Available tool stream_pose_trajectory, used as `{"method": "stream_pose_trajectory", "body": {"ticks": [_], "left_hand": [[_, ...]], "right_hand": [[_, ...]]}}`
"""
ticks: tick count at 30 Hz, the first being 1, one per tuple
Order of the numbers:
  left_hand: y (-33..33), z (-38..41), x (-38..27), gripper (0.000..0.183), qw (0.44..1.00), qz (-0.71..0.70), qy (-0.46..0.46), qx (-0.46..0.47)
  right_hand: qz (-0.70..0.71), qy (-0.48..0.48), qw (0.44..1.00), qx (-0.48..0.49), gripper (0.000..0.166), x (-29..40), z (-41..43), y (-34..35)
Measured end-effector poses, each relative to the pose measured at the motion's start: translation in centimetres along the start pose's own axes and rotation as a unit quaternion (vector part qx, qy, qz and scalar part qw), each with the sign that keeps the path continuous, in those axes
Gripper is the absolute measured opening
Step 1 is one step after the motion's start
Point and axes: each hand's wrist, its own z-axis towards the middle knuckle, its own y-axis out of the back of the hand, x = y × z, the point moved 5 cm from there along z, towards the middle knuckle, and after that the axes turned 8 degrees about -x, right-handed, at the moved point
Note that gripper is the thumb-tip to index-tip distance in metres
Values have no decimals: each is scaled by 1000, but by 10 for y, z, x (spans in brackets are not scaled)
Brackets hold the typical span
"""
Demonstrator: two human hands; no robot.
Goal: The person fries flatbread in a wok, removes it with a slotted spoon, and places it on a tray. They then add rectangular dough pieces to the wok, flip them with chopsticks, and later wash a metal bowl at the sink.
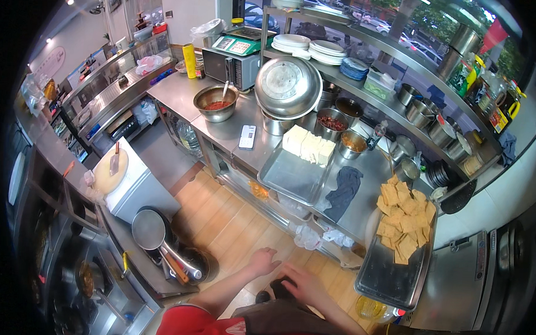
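My left hand (pixel 264 261) hangs in front of my body above the wood-look floor, fingers loosely bent, holding nothing. Close beside it is my right hand (pixel 303 284), also without anything in it, its fingers loosely spread. A small gap separates the two. On the steel counter (pixel 227 135) ahead of me, a metal tray (pixel 296 177) carries white tofu slabs (pixel 307 144) at its far end. To my right, fried golden-brown tofu pieces (pixel 403 216) are heaped on a second metal tray (pixel 390 282). A dark cloth (pixel 344 192) lies between the trays.
A phone (pixel 247 136) and a bowl of red sauce (pixel 215 103) occupy the counter. Behind stand a large upturned basin (pixel 288 87) and a pot of dried chillies (pixel 330 123). At left are a strainer (pixel 149 230), a cleaver (pixel 114 160) on a round board, and a stove wok (pixel 88 280).
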Motion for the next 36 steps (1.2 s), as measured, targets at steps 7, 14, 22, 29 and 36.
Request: {"method": "stream_pose_trajectory", "body": {"ticks": [7,14,22,29,36], "left_hand": [[6,32,76,46,957,-166,232,-58],[98,136,163,38,876,-307,311,-204],[215,321,173,33,822,-439,299,-206],[287,527,236,42,804,-502,270,-170],[311,671,273,44,828,-476,253,-154]], "right_hand": [[133,-173,970,-110,20,-129,57,44],[220,-199,915,-275,16,-249,152,81],[262,-273,866,-326,19,-314,322,110],[283,-352,805,-385,18,-390,479,113],[309,-463,743,-370,21,-436,579,107]]}}
